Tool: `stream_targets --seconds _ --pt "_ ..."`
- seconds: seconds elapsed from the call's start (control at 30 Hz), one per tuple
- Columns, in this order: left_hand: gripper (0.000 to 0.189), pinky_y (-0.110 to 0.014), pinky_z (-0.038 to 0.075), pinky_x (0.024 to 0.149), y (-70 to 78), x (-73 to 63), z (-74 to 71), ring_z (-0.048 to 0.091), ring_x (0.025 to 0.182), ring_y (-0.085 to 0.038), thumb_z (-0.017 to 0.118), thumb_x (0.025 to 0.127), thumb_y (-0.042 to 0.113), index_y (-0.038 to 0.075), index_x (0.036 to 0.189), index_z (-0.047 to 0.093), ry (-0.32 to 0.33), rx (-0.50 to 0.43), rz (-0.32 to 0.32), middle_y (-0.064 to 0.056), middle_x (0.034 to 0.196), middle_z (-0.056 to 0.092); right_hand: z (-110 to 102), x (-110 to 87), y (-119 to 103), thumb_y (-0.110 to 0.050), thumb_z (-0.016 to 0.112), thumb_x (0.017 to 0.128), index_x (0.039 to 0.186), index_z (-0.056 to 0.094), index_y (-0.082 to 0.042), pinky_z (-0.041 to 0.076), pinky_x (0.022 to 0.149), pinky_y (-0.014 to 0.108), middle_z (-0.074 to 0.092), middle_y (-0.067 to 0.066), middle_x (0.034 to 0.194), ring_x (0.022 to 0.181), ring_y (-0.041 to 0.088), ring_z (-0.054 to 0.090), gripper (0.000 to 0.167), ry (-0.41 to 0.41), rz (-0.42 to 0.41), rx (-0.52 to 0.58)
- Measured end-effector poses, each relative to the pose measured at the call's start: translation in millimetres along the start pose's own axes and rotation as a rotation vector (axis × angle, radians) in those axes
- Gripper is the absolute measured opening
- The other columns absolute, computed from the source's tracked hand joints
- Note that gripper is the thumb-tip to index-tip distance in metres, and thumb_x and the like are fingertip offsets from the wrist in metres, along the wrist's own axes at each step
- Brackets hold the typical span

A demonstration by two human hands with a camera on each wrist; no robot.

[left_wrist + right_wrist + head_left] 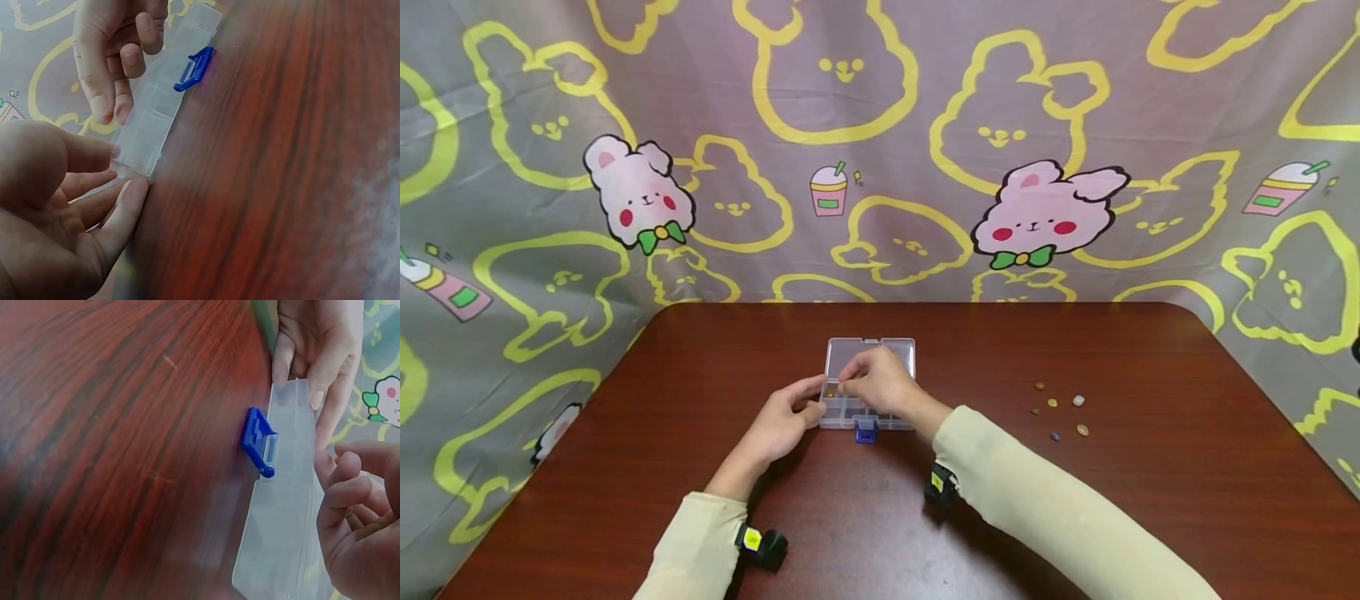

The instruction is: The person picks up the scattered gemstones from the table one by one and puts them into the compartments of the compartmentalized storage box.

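A clear plastic compartment box (842, 422) lies on the table with its lid (841, 354) raised at the back and its blue latch (866, 431) hanging at the front. My left hand (784, 423) grips the box's left end between thumb and fingers. Over the box, my right hand (880, 382) reaches into the back-left compartment, thumb and index tips drawn together. Whether anything is between those tips is hidden. A small amber-coloured piece (830, 392) lies in that compartment. In the left wrist view, the right fingertips are just above the box wall.
Several small polished stones lie scattered to the right of the box, among them a white one (1078, 401), a tan one (1082, 430) and a dark blue one (1055, 436). A patterned curtain (917, 167) hangs behind the brown wooden table (880, 533).
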State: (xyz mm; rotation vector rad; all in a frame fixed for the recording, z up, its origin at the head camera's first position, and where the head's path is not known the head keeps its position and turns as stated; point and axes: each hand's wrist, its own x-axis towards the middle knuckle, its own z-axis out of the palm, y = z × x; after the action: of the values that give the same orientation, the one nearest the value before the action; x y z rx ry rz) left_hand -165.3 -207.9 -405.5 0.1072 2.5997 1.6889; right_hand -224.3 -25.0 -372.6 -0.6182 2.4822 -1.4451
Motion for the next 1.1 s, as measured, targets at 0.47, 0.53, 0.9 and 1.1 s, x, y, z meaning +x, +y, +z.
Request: stream_targets --seconds 0.47,0.53,0.9,1.1 --pt "0.045 -0.035 0.052 0.090 1.7 -1.1 2.0 0.059 0.115 -0.033 0.056 0.099 0.000 -0.003 0.143 0.051 0.008 -0.001 -0.008 -0.025 0.136 0.057 -23 -15.0 13 -0.007 0.077 0.084 0.088 0.077 -0.004 0.046 0.047 0.022 0.067 -0.002 0.068 0.045 0.010 0.053 0.005 0.014 -0.009 -0.008" --pt "0.045 -0.035 0.053 0.089 1.7 -1.4 1.8 0.059 0.115 -0.032 0.057 0.099 0.001 -0.002 0.144 0.051 0.016 0.019 -0.015 -0.024 0.136 0.057 -27 -18.3 15 -0.008 0.077 0.084 0.088 0.077 -0.005 0.045 0.046 0.022 0.066 -0.001 0.066 0.044 0.011 0.053 0.005 0.015 0.002 -0.002" --pt "0.046 -0.033 0.053 0.091 -1.3 0.5 4.1 0.058 0.116 -0.031 0.056 0.100 0.001 -0.001 0.145 0.049 -0.002 0.008 -0.034 -0.023 0.139 0.055 -65 -45.7 34 -0.009 0.075 0.086 0.091 0.077 -0.005 0.036 0.039 0.024 0.060 0.013 0.062 0.043 0.011 0.045 0.006 0.023 0.057 0.063" --pt "0.046 -0.032 0.052 0.091 -0.1 0.2 2.0 0.058 0.116 -0.030 0.055 0.100 0.001 -0.001 0.145 0.049 0.000 0.013 -0.044 -0.022 0.142 0.053 -87 -62.9 43 -0.010 0.076 0.086 0.092 0.076 -0.007 0.033 0.039 0.024 0.061 0.018 0.066 0.043 0.013 0.043 0.006 0.050 0.107 0.051"
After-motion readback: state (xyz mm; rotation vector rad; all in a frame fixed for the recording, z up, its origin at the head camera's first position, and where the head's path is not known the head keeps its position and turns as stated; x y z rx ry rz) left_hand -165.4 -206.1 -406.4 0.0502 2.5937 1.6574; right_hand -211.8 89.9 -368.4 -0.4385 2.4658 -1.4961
